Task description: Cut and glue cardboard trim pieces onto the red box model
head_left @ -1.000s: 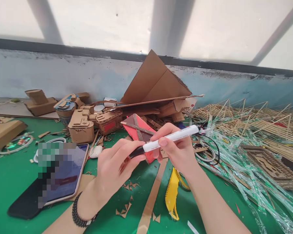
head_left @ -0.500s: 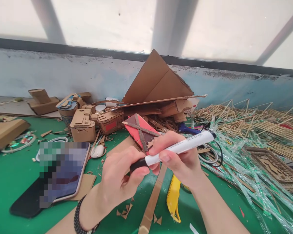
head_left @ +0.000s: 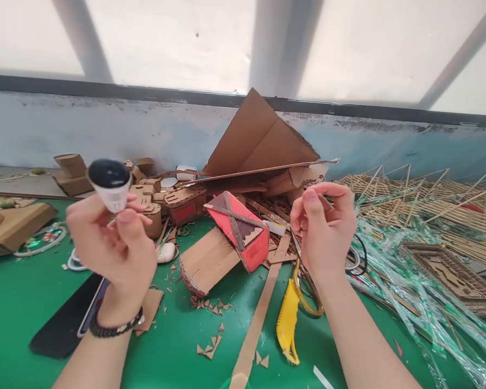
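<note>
Head view: my left hand (head_left: 113, 246) grips a white marker (head_left: 110, 183), raised end-on; my right hand (head_left: 324, 227) hovers loosely curled, holding nothing, above yellow scissors (head_left: 287, 319).

Two bare hands raised apart

The left hand (head_left: 111, 246), a beaded band at its wrist, is lifted with fingers curled in a closed grip. The right hand (head_left: 326, 229) is held up, fingertips pinched loosely together, forearm angled inward.

The marker (head_left: 109, 185) shows a white barrel with a black end, over a green table (head_left: 16, 302). The cardboard box (head_left: 238, 229) is red with brown strips crossing it; the cutter (head_left: 286, 323) is yellow.
</note>
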`<state>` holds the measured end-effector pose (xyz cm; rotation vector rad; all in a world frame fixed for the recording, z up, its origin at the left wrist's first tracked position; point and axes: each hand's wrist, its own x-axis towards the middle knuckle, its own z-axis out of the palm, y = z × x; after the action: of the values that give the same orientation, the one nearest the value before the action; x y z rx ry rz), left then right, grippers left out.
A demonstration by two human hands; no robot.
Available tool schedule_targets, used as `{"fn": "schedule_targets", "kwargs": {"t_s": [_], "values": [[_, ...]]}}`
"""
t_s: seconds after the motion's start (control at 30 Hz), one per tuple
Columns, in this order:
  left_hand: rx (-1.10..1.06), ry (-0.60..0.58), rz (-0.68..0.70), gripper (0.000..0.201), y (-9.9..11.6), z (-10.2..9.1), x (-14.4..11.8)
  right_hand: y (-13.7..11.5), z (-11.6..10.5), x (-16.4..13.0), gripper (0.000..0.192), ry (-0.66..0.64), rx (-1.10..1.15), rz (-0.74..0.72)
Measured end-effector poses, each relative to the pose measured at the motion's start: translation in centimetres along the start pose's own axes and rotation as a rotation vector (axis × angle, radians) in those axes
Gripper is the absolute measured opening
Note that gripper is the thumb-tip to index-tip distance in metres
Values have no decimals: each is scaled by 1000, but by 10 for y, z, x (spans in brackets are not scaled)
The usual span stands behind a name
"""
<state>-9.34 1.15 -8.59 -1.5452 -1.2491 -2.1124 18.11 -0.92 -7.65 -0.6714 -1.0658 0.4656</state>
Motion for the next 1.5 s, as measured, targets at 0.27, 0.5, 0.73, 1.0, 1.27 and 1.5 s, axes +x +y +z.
{"fn": "schedule_targets", "kwargs": {"t_s": [0.27,0.5,0.73,1.0,1.27,1.5], "values": [[194,-317,-3,18,-21,12,-7,18,7,-9,38,-74,-159,195],[225,-576,29,15,-39,19,-15,26,1,-19,36,-67,-442,-94],[202,-402,14,28,-16,10,-21,16,2,-21,20,-190,-587,-591],[-161,-650,765,23,36,10,-33,4,21,-50,54,-382,-597,-795],[-178,-651,769,22,39,7,-29,4,28,-60,54,-385,-616,-800],[-84,-603,579,16,8,3,-19,2,22,-52,47,-412,-580,-792]]}}
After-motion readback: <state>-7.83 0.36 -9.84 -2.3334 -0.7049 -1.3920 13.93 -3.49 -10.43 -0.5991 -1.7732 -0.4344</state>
